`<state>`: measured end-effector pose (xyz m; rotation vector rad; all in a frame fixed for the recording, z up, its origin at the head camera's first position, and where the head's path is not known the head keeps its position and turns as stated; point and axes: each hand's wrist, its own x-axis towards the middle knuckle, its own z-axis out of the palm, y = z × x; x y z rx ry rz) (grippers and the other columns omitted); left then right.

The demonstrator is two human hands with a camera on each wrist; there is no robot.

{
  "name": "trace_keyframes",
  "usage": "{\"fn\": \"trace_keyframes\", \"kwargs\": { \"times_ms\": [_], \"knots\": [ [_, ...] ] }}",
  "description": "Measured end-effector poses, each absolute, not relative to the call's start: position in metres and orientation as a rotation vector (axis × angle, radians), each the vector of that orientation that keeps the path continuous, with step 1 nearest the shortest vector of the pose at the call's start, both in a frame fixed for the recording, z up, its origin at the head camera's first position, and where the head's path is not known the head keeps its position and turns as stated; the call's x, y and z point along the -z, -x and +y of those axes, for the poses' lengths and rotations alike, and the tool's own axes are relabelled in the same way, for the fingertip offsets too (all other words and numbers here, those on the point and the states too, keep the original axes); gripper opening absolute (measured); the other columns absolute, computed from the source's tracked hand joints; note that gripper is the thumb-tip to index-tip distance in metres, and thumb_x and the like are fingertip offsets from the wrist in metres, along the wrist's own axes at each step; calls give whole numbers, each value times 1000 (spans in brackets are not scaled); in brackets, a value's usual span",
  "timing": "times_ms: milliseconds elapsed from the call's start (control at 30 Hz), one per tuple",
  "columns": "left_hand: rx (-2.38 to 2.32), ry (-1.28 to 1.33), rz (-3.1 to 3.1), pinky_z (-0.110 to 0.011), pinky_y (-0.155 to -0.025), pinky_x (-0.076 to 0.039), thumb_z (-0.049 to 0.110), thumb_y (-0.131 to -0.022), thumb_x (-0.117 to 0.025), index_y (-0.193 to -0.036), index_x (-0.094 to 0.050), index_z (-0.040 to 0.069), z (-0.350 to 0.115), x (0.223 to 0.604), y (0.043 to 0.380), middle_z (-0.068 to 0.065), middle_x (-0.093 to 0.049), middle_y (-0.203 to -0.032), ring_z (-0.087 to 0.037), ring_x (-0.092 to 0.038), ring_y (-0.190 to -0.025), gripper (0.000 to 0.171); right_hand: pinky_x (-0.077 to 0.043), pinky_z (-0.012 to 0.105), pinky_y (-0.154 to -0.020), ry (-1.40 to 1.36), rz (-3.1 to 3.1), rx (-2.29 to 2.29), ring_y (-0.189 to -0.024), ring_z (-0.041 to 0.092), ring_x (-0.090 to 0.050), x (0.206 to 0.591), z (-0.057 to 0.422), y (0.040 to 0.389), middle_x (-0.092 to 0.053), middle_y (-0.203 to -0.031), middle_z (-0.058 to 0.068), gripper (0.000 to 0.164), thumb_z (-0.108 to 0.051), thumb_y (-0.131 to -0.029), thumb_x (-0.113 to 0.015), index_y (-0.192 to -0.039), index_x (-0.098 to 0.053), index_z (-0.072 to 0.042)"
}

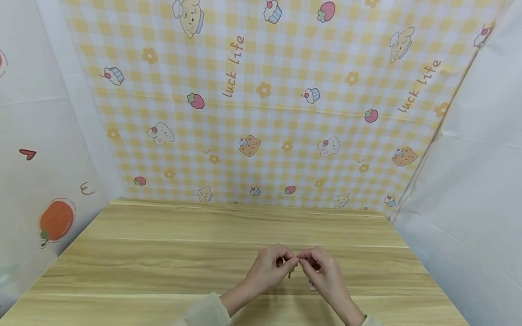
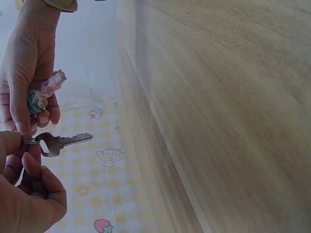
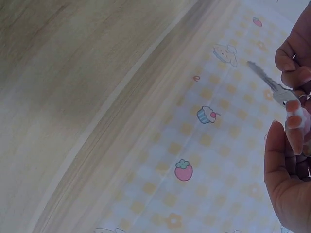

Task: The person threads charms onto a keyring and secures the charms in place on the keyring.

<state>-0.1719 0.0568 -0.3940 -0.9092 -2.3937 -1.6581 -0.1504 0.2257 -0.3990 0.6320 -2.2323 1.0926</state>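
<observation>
Fingertips meet as my left hand [image 1: 272, 267] and right hand [image 1: 324, 274] come together low over the wooden table [image 1: 163, 253]. In the left wrist view, my left hand [image 2: 29, 199] pinches a small metal key ring [image 2: 30, 142] between thumb and finger. A silver key [image 2: 60, 143] hangs from the ring, its blade pointing away from the hands. My right hand [image 2: 29, 82] pinches at the ring's other side, its fingertips partly hiding it. A small pink and blue figurine charm [image 2: 46, 94] dangles against the right hand's fingers.
Behind the table hangs a yellow-checked cloth [image 1: 261, 122] with cartoon prints. White sheets close off the left side [image 1: 28, 127] and the right side [image 1: 477, 181]. The table's back edge [image 1: 244, 206] meets the checked cloth.
</observation>
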Motion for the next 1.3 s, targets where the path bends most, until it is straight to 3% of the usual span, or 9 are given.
{"fn": "trace_keyframes", "kwargs": {
  "times_ms": [900, 1300],
  "knots": [
    [1667, 904, -2426, -12, -43, -29, 19, -90, -62, -76, -68, 9, 56, 393, 170, 1, -62, -72, 5, -34, -47, 18, -45, 16, -46, -645, -2214, -1115, -61, -5, -49, 399, 224, 149, -54, -74, -6, 28, 16, -73, -68, -81, -66, -11],
    [1675, 841, -2412, -13, -45, -30, 16, -88, -64, -73, -65, 9, 58, 391, 169, 6, -52, -66, 4, -35, -49, 16, -45, 16, -45, -645, -2188, -1111, -61, -5, -48, 397, 222, 149, -54, -72, -5, 29, 18, -73, -66, -80, -65, -10]
  ]
}}
